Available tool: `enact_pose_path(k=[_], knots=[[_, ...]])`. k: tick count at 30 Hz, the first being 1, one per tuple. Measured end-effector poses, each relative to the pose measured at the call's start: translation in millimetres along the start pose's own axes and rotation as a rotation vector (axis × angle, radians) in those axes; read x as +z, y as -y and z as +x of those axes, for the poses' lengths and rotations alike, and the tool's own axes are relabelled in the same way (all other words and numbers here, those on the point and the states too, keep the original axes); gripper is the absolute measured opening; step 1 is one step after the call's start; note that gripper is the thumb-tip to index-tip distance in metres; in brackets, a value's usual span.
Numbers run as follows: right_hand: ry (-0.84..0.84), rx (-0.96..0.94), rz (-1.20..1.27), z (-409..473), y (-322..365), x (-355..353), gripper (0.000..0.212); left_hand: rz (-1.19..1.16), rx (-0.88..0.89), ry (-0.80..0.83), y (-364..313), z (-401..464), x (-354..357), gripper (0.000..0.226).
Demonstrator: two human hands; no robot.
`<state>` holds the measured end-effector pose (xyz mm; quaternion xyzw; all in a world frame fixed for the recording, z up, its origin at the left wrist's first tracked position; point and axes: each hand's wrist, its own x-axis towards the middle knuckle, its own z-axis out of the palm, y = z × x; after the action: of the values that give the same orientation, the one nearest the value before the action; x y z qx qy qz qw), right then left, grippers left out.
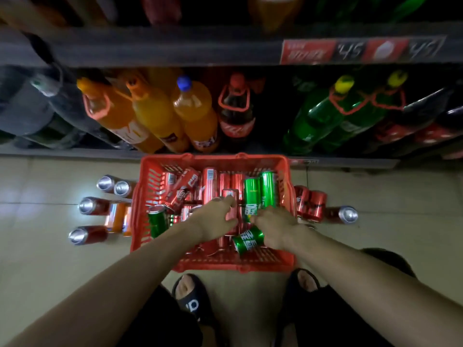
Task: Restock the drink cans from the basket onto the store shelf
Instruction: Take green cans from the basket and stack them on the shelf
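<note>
Red plastic slatted basket [285,181] sits on pale tiled floor [37,271] right in front of bottom store shelf [75,152], w/ both arms reaching down into it. Left hand [213,221] is over basket centre, fingers curled round a red aluminium drink can [231,216]; can's long axis runs roughly toward shelf, far end poking out past the fingertips, rest under the palm. Right hand [274,227] is just beside it on the right, fingers bent down among the cans; can't tell if it actually grips anything. A green aluminium drink can [248,240] lies on its side touching right hand's near-left edge, axis running left-right, slightly tilted. 2 more green cans [260,191] lie side by side past the right hand, axes pointing at shelf; 1 green can [157,220] stands near basket's left wall, silver top up: 4 green seen in basket. Red cans fill the rest in a jumble, mostly lengthwise toward shelf; exact count unclear. On the floor left of basket: approx. 5 cans [94,206] on their sides, silver ends facing left, plus orange ones behind, count unclear. Right of basket: approx. 3 red cans [315,202], 1 w/ silver end facing right. Shelf holds lg. bottles: 3 orange [150,113], 1 dark cola [235,113], 2 green [323,116]. Feet in black sandals [193,299] at near edge.
</note>
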<state>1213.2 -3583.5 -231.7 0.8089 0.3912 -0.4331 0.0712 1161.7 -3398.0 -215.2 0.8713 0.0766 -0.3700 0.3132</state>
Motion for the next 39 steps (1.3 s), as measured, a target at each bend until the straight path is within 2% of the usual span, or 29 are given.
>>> enact_pose_path(k=[5,8,10,14,19,23,27,30,32,34,36,39], knots=[[0.012,-0.190,-0.322,62,-20,67,0.058,0.109,0.076,0.066,31,64,47,0.037],[-0.047,-0.235,-0.453,75,-24,87,0.071,0.181,0.124,0.124,39,84,57,0.029],[-0.086,-0.235,-0.509,83,-25,97,0.070,0.227,0.152,0.137,40,92,59,0.022],[-0.083,-0.214,-0.492,92,-23,98,0.056,0.238,0.136,0.179,37,98,57,0.035],[-0.022,-0.212,-0.278,74,-28,63,0.063,0.115,0.090,0.333,27,93,52,0.054],[-0.189,-0.232,-0.242,55,-33,24,0.062,-0.118,0.145,0.463,27,90,49,0.059],[-0.509,-0.324,-0.277,62,-38,4,0.055,-0.303,0.108,0.324,29,96,41,0.041],[-0.582,-0.248,-0.152,72,-42,-2,0.071,-0.467,0.044,0.215,36,96,29,0.036],[-0.602,-0.074,0.049,76,-43,-5,0.088,-0.533,-0.005,0.167,42,95,25,0.030],[-0.598,0.163,0.218,79,-43,-5,0.090,-0.585,-0.080,0.119,48,94,24,0.033],[-0.486,0.335,0.356,84,-44,0,0.083,-0.661,-0.149,0.073,55,96,26,0.038],[-0.190,0.352,0.532,94,-37,15,0.076,-0.825,-0.217,0.013,58,99,30,0.044]])
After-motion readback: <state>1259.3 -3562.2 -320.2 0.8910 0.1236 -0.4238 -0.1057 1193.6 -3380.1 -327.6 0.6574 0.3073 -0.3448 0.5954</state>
